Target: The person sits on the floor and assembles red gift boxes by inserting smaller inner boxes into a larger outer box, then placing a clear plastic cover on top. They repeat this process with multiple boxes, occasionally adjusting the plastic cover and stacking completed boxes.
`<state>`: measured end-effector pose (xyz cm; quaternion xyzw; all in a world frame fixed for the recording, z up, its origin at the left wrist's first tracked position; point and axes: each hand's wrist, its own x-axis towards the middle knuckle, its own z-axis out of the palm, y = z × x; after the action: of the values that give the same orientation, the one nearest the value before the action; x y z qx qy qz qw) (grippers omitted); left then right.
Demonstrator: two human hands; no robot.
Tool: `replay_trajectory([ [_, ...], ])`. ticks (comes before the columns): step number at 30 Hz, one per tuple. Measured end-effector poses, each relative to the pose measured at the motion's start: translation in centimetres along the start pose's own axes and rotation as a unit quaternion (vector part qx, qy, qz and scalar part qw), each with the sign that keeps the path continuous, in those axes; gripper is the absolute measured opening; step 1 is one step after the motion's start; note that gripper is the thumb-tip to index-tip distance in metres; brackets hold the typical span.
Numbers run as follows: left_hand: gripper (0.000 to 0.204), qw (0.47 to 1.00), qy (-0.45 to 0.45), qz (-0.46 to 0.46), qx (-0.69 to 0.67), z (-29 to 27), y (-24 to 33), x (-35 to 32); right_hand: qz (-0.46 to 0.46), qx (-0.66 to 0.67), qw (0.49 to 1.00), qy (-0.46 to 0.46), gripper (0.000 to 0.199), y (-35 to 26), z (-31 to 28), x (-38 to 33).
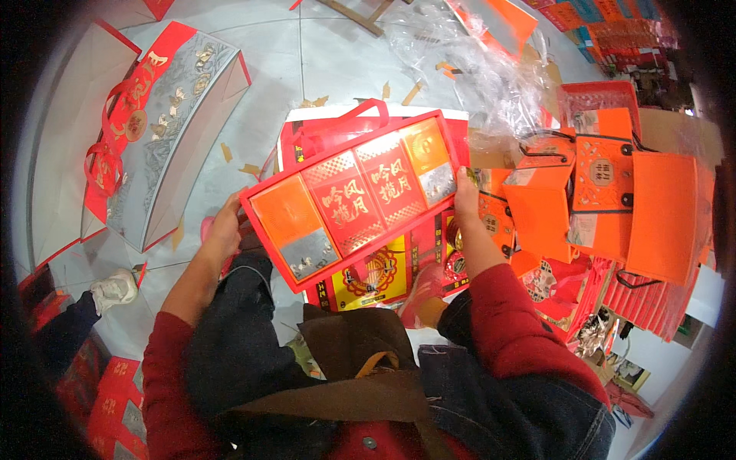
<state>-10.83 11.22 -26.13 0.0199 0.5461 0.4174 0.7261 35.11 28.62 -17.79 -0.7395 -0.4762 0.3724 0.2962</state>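
Note:
A shallow red gift box [376, 245] is held tilted in front of me, its right end higher in the view. Inside lie two red patterned packs [349, 201] in the middle, with orange and silver-grey packs [284, 208] at both ends. My left hand [223, 224] is closed on the left end, and my right hand [465, 193] grips the right end; some fingers are hidden under the box. Below it are a red and yellow printed bag [372, 277] and a red strap [366, 110], partly covered by the box.
At the left stands a grey and red gift bag [165, 115] with a red ribbon. Several orange gift bags [603, 172] crowd the right side. Clear plastic wrap [498, 96] lies beyond. Another person's shoe [115, 290] is at the left, above some red boxes [119, 391].

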Motion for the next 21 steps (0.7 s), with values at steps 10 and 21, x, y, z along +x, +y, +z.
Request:
replay_trajectory([
  [10,0.064,0.957,-0.024,-0.132,-0.256,4.1,0.5,2.9,0.153,0.402,0.902,-0.033,0.068,3.3,1.3,-0.5],
  [21,0.071,0.982,-0.015,-0.014,-0.189,-4.9,-6.6,9.5,-0.398,-0.291,0.869,0.043,0.028,-8.1,3.0,1.2],
])
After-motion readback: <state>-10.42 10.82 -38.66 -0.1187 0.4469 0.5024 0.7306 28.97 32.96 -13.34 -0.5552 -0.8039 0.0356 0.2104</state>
